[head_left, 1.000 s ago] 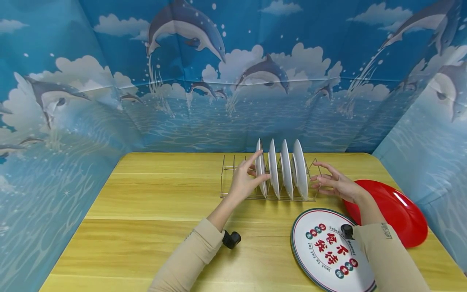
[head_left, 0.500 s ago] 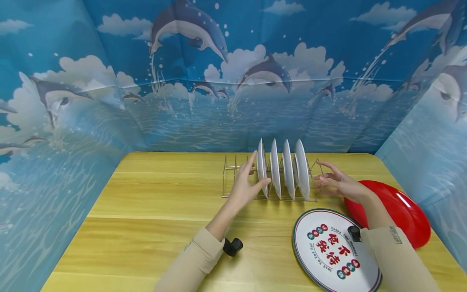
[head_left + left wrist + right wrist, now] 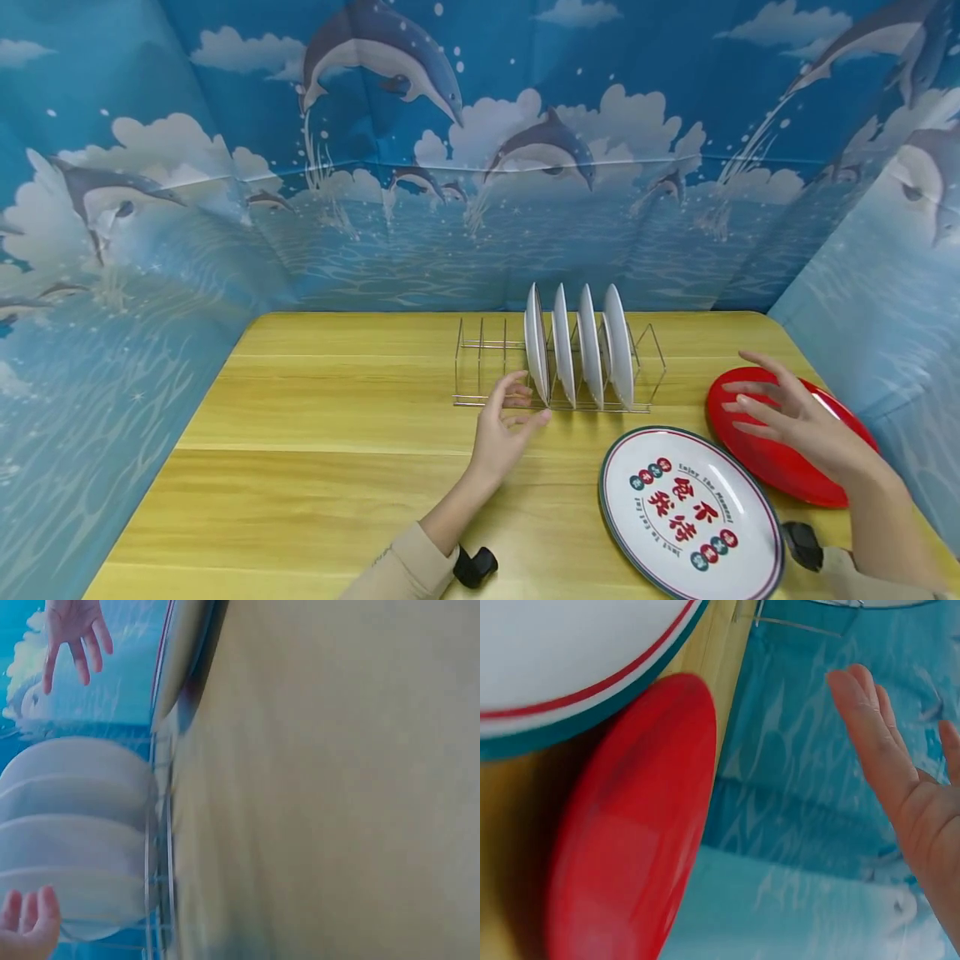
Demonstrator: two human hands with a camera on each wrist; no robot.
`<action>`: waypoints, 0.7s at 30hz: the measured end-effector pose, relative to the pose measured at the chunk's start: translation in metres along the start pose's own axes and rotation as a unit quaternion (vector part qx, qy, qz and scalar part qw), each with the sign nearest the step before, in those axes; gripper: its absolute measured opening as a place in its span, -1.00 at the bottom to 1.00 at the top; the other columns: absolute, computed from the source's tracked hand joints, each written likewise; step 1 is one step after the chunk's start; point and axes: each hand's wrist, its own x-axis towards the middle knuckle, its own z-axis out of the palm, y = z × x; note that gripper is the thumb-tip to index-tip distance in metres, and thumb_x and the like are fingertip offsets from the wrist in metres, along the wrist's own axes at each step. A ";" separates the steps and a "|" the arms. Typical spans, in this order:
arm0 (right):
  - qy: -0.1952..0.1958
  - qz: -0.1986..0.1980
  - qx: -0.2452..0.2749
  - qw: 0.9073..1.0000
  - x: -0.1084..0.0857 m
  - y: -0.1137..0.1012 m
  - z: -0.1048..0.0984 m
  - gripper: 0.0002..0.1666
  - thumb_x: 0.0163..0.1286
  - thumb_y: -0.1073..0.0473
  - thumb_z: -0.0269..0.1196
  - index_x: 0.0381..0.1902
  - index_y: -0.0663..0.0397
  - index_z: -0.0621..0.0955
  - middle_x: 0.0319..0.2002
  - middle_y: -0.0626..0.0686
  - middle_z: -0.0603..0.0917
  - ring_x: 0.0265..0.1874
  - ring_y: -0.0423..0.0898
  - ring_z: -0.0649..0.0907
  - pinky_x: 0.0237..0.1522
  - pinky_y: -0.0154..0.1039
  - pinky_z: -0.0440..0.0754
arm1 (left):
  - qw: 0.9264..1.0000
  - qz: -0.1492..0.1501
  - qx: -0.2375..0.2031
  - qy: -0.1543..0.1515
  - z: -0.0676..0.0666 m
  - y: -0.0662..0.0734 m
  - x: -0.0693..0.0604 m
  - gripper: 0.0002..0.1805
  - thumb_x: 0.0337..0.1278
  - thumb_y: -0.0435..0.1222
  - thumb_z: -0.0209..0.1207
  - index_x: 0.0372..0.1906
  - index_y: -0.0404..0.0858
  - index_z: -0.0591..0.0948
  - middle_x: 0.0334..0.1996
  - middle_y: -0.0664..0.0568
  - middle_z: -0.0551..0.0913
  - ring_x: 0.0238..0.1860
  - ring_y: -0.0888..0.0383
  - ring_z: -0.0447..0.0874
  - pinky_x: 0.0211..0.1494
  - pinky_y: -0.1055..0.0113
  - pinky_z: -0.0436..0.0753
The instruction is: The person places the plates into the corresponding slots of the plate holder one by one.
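Several white plates [image 3: 589,350] stand on edge in a wire rack [image 3: 480,400]. My left hand [image 3: 504,429] is at the rack's front, by the leftmost plate [image 3: 535,346], thumb and fingers apart and holding nothing; whether it touches the rack I cannot tell. In the left wrist view, fingertips [image 3: 30,911] show beside the plates [image 3: 71,847]. My right hand [image 3: 806,421], empty with fingers spread, hovers over a red plate [image 3: 780,462]. The right wrist view shows this hand [image 3: 907,772] to the right of the red plate [image 3: 641,825].
A large white plate [image 3: 690,512] with a green rim and red lettering lies flat in front of the rack, beside the red plate. The wooden table [image 3: 300,483] meets a blue dolphin-print cloth [image 3: 375,250] at the back and sides.
My right hand has left the rack's right end and moved right, over the red plate. My left hand has come down from the leftmost plate's side toward the rack's front. The plates stand as before.
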 end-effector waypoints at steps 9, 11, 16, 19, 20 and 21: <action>0.053 0.073 0.059 0.994 -0.066 0.029 0.003 -0.27 0.41 0.35 -0.05 0.37 -0.39 0.02 -0.07 -0.36 0.48 -0.20 -0.35 0.60 -0.34 -0.19 0.69 | 0.994 -0.088 0.000 -0.071 0.020 -0.039 -0.014 -0.47 -0.05 -0.32 0.28 0.09 -0.26 0.41 -0.08 -0.20 0.50 -0.16 0.05 0.53 -0.29 0.39 0.60; 0.058 0.110 0.069 0.990 -0.076 0.037 0.006 -0.31 0.42 0.32 -0.05 0.30 -0.49 0.06 -0.12 -0.40 0.49 -0.22 -0.35 0.60 -0.33 -0.14 0.69 | 0.990 -0.111 -0.013 -0.089 0.025 -0.042 -0.017 -0.48 -0.05 -0.33 0.28 0.08 -0.28 0.41 -0.08 -0.20 0.49 -0.20 0.11 0.53 -0.28 0.34 0.62; 0.053 0.242 0.086 0.965 -0.093 0.049 0.015 -0.43 0.43 0.12 -0.01 0.07 -0.75 0.03 -0.14 -0.26 0.48 -0.24 -0.28 0.58 -0.19 0.00 0.65 | 0.972 -0.187 -0.048 -0.131 0.038 -0.049 -0.022 -0.44 -0.07 -0.36 0.29 0.12 -0.22 0.41 -0.10 -0.14 0.48 -0.26 0.16 0.55 -0.25 0.22 0.66; 0.051 0.306 0.091 0.946 -0.098 0.052 0.021 -0.42 0.40 -0.01 0.03 0.04 -0.79 -0.04 -0.04 -0.02 0.45 -0.18 -0.22 0.54 -0.10 0.05 0.60 | 0.961 -0.218 -0.066 -0.157 0.044 -0.051 -0.024 -0.40 -0.07 -0.38 0.29 0.17 -0.17 0.41 -0.10 -0.09 0.48 -0.28 0.14 0.57 -0.25 0.20 0.67; 0.053 0.324 0.094 0.940 -0.098 0.053 0.024 -0.39 0.38 -0.04 0.04 0.12 -0.74 -0.05 -0.02 0.06 0.45 -0.18 -0.19 0.54 -0.09 0.06 0.60 | 0.957 -0.226 -0.071 -0.165 0.046 -0.052 -0.025 -0.39 -0.07 -0.38 0.29 0.18 -0.16 0.40 -0.10 -0.08 0.48 -0.28 0.13 0.58 -0.25 0.20 0.67; 0.053 0.336 0.098 0.935 -0.099 0.053 0.026 -0.36 0.37 -0.06 0.05 0.21 -0.62 -0.05 0.01 0.16 0.43 -0.18 -0.17 0.54 -0.09 0.07 0.59 | 0.954 -0.230 -0.074 -0.175 0.047 -0.053 -0.025 -0.38 -0.06 -0.39 0.29 0.20 -0.15 0.39 -0.10 -0.07 0.48 -0.29 0.12 0.59 -0.26 0.19 0.68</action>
